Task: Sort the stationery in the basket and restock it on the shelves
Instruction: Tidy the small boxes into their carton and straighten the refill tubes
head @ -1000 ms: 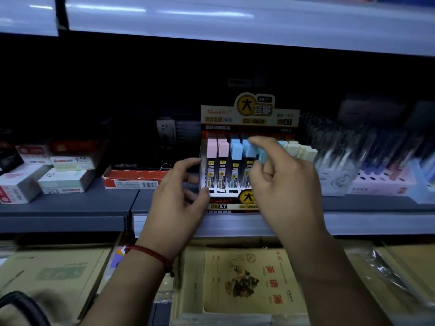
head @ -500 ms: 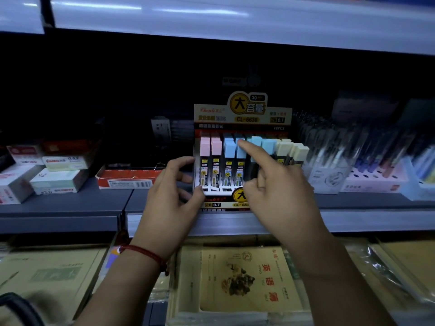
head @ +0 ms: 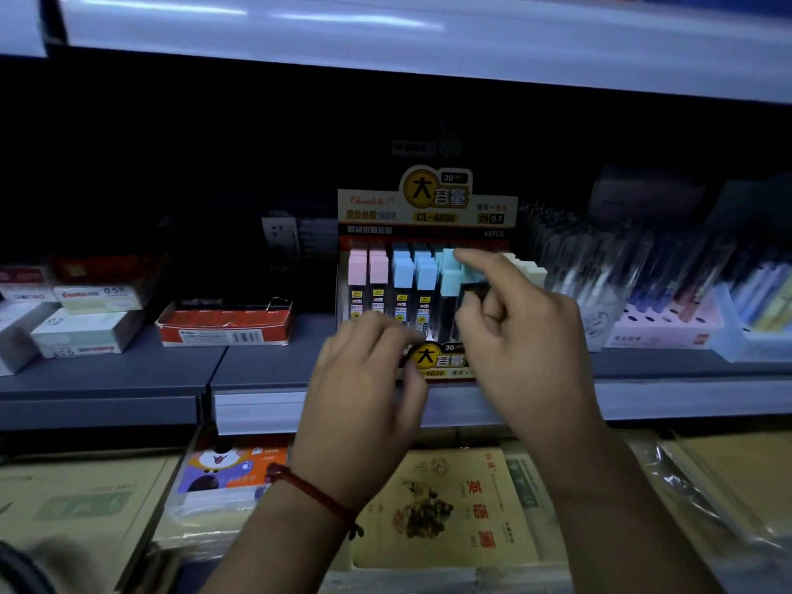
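Lead-refill display box (head: 428,210), standing at the front edge of the middle shelf (head: 107,375).
Your left hand (head: 364,400) grips the box's front lip. Your right hand (head: 527,345) lays its index finger on a blue-capped lead tube (head: 450,278) in the box, other fingers curled; whether it pinches the tube cannot be told.

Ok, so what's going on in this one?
A person is restocking a display box of pencil-lead cases that stands on a grey shelf. The left hand grips the box's lower front edge, steadying it. The right hand has its forefinger on top of a blue-capped case in the middle rows, apparently pressing it into its slot; whether the thumb also pinches it is unclear. Pink, blue and cream-capped cases stand upright in the box.
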{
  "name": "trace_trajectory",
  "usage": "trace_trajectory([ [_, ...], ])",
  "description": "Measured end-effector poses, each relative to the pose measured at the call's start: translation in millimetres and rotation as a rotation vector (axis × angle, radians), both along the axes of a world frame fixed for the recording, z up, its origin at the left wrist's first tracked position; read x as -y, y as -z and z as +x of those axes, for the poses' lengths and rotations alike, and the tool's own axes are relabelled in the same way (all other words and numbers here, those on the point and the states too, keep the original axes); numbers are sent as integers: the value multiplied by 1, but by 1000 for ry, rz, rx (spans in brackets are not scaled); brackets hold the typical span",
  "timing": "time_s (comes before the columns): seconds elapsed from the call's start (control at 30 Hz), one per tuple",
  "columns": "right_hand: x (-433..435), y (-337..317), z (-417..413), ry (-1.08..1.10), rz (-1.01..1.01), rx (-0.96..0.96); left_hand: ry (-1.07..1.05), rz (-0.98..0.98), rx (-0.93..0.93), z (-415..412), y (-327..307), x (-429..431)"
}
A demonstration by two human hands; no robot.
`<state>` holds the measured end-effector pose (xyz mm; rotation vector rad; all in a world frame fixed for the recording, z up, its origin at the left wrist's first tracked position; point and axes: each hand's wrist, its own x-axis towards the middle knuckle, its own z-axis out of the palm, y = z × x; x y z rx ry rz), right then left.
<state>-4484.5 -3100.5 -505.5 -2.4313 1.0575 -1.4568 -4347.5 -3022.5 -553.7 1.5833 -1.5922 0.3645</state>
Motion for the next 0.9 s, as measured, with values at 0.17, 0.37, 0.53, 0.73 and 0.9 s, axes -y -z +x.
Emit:
trace_trajectory([
  [0.17, -1, 3, -2, 3, -39, -51, -44, 110, 42, -6, 1, 1],
  [0.37, -1, 2, -8, -9, 39, -62, -50, 126, -34, -12, -4, 3],
  [0.53, -5, -2, 9, 92, 90, 35, -63, 106, -143, -19, -3, 11],
  [0.73, -2, -1, 27, 236, 160, 17, -60, 60, -224, -17, -1, 14],
  [0.9, -2, -16, 25, 175, 84, 255, -43, 68, -250, -15, -3, 15],
])
